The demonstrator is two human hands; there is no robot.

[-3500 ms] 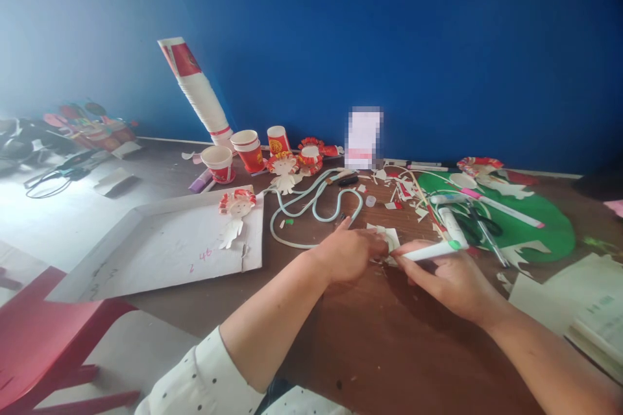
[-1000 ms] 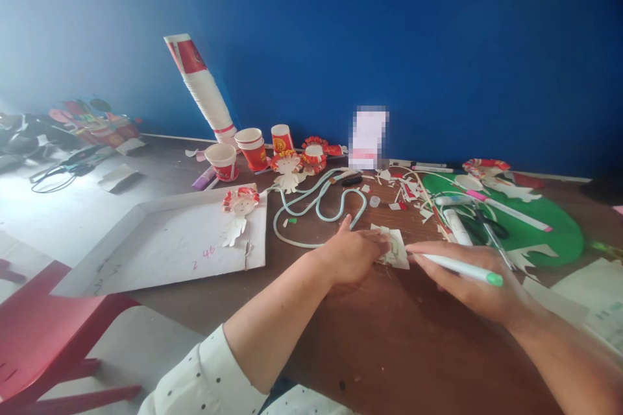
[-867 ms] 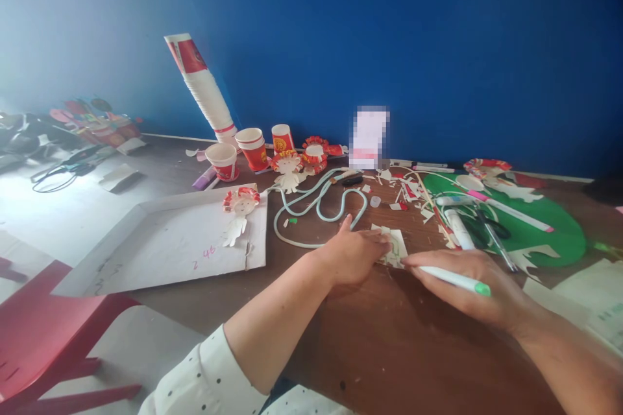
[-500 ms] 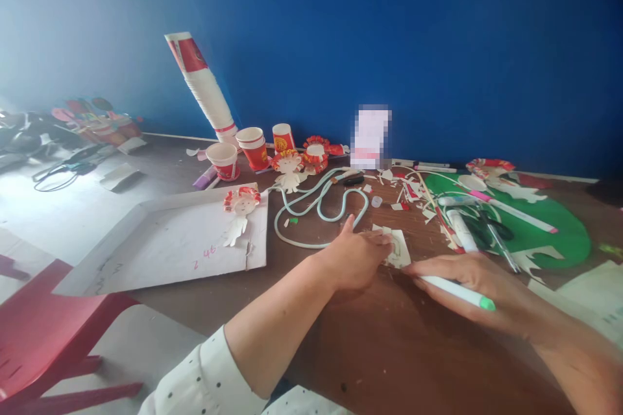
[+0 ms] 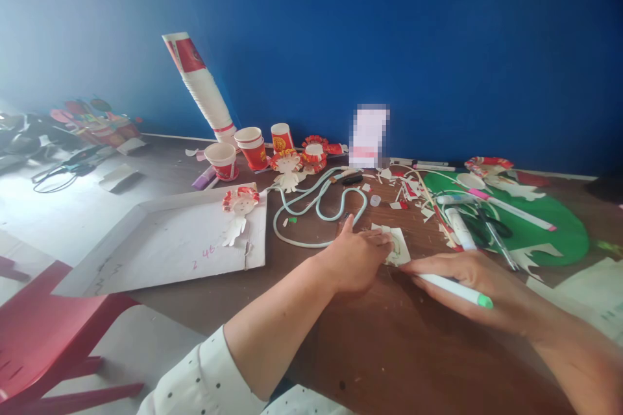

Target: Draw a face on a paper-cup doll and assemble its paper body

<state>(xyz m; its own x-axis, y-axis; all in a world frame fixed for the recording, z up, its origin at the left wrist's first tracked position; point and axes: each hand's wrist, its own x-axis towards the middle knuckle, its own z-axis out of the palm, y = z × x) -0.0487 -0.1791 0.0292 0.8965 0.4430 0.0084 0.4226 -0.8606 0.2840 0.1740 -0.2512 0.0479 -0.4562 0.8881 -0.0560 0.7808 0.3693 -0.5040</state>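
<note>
My left hand (image 5: 357, 256) lies flat on the brown table, its fingers stretched over the left part of a small piece of white paper (image 5: 400, 248). Curved drawn lines show on that paper. In my right hand (image 5: 460, 275) is a white marker with a green end (image 5: 450, 288), pinched between the fingers at the paper's lower right corner. The marker's tip is hidden behind the fingers. Behind the left hand, a pale blue cable (image 5: 302, 245) runs in loops. To the right, a glue-like white tube (image 5: 460, 229) and scissors (image 5: 487, 224) lie on a green round mat (image 5: 569, 233).
A shallow white box (image 5: 170, 246) holds a paper-cup figure (image 5: 241, 201). Red and white paper cups (image 5: 220, 161) and a tall leaning cup stack (image 5: 204, 91) stand by the blue wall. Paper scraps (image 5: 411, 191) are scattered at the back. A red chair (image 5: 58, 311) is at left.
The view has shifted very slightly. Both hands, the marker and the paper look almost the same as before.
</note>
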